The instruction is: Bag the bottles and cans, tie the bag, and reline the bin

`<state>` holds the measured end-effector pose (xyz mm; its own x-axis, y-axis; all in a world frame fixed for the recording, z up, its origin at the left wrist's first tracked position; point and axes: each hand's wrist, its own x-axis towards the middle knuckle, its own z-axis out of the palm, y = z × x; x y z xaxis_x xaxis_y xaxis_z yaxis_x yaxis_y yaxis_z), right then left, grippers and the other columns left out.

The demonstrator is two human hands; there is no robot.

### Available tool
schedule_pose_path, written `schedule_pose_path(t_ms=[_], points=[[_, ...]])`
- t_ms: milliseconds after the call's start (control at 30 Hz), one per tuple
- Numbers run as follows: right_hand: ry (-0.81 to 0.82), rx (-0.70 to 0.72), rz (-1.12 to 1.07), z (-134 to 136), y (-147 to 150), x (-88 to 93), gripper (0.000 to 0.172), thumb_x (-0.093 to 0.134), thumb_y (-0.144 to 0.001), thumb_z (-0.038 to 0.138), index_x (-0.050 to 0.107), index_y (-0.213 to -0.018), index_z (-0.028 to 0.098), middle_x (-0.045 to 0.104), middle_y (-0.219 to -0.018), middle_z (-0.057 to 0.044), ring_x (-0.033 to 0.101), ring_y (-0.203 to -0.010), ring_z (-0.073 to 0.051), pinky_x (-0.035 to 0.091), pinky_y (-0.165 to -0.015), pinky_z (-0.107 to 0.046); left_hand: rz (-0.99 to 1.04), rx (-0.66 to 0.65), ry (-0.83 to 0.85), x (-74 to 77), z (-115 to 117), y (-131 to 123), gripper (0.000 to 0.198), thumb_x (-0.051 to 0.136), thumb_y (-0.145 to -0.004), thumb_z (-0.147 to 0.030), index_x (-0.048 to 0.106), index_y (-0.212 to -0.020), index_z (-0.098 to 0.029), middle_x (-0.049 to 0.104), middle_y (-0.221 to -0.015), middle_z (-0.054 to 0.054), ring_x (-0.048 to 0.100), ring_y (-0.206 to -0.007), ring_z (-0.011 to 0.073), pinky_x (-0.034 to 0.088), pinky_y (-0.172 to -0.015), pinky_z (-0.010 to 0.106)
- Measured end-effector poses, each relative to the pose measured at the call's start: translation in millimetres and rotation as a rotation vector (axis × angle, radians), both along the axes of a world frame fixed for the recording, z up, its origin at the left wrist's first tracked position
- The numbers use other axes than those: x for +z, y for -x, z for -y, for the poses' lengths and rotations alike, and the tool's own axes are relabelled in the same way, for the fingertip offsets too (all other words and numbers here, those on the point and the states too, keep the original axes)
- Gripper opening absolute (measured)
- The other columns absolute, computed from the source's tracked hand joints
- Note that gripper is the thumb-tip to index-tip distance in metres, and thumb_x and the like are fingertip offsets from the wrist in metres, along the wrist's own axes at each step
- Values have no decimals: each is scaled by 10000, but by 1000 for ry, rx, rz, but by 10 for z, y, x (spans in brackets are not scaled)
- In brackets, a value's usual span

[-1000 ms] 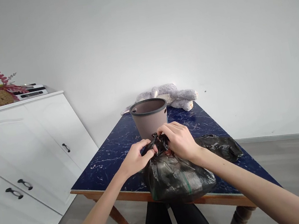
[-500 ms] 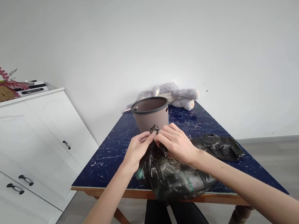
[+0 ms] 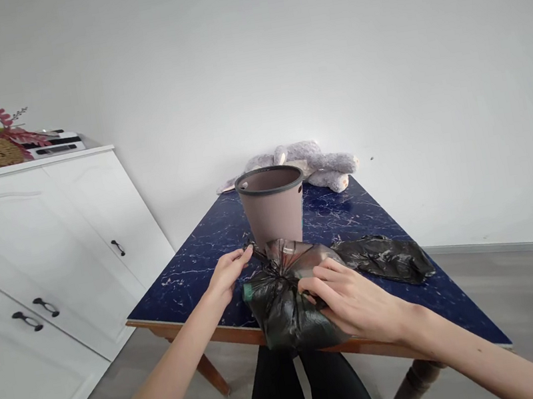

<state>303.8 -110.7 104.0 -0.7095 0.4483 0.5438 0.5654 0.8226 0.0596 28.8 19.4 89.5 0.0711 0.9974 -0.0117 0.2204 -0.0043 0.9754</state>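
Both hands have drawn apart since half a second ago, when they met over the gathered neck of the filled black bag (image 3: 293,320); that neck now shows as a tight, pleated pucker between them. Left hand (image 3: 228,274) pinches a twisted end of the bag between thumb and fingers, off to the pucker's left. Right hand (image 3: 346,295) is closed on the plastic on the other side, nearer the body, its fingertips partly hidden in the folds. Under the two grips, the bag sits at the near edge of the table (image 3: 185,276) and bulges slightly over it, a green patch (image 3: 247,291) showing just below the left hand. Straight beyond the grips stands a pinkish-grey bin (image 3: 274,215), upright, with a dark rim. Beside the right hand, farther out, lies a flat black bag (image 3: 387,259), and behind the bin rests a grey plush toy (image 3: 334,162)
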Motion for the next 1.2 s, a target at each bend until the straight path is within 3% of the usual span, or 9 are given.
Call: schedule_pose_path(t_ms=[100,200,333,433,567,700,800,1033,1200], points=[[78,-27,29,80,-71,22,286,442,-935,5,504,-1160,170,618,-890,-60,499,-771,-228,413,-752,-361,45,-9,34,-102,-17,-23,691,882,-558,-789,805,-886,-187,779,-1147,128,642,-1169,323,478,-958,348],[208,-98,14,73,-71,100,308,514,-928,50,510,-1211,172,664,-909,-57,571,-811,-236,448,-798,-368,86,-70,35,-111,31,-57,615,874,-638,-743,824,-914,-196,784,-1173,109,639,-1191,311,470,-996,343],[298,-286,-26,-20,106,244,276,548,-1049,276,556,-1313,198,748,-925,-59,686,-871,-272,477,-808,-376,144,-141,14,-76,121,-49,519,845,-747,-679,830,-943,-198,789,-1129,93,656,-1138,279,475,-999,341],[324,-377,91,-99,320,337,329,619,-1046,393,622,-1329,225,788,-961,-68,737,-896,-302,479,-771,-372,186,-183,0,-74,166,-12,484,823,-803,-645,827,-945,-182,791,-1073,103,675,-1095,268,478,-1021,355],[347,-335,248,-187,556,345,341,761,-962,405,701,-1233,207,797,-1078,-89,752,-975,-315,487,-774,-362,227,-168,-5,-99,197,51,445,823,-819,-621,818,-942,-193,787,-1085,94,675,-1105,265,488,-1034,360],[316,-351,291,-246,656,290,166,696,-1018,336,731,-1078,185,796,-1033,-76,752,-949,-289,483,-778,-356,245,-147,11,-160,207,130,440,836,-816,-607,804,-947,-189,781,-1115,110,680,-1124,282,515,-1016,375],[318,-357,305,-236,653,290,133,639,-1050,267,734,-1022,178,796,-1037,-68,751,-945,-270,474,-780,-347,257,-129,44,-279,167,219,526,785,-840,-666,784,-1029,-175,770,-1178,147,689,-1171,309,543,-1010,406],[194,-334,153,37,275,425,160,582,-1060,193,704,-958,208,758,-942,-21,700,-800,-215,470,-751,-348,160,-7,-63,-623,-13,449,688,721,-779,-812,720,-999,-160,752,-987,116,735,-989,279,598,-939,435],[97,-404,-136,78,-400,833,261,490,-1103,363,707,-1036,235,720,-989,-54,682,-762,-193,494,-674,-308,110,-1,-133,-621,25,436,639,696,-801,-800,707,-942,-177,731,-910,78,724,-884,253,612,-859,425]])
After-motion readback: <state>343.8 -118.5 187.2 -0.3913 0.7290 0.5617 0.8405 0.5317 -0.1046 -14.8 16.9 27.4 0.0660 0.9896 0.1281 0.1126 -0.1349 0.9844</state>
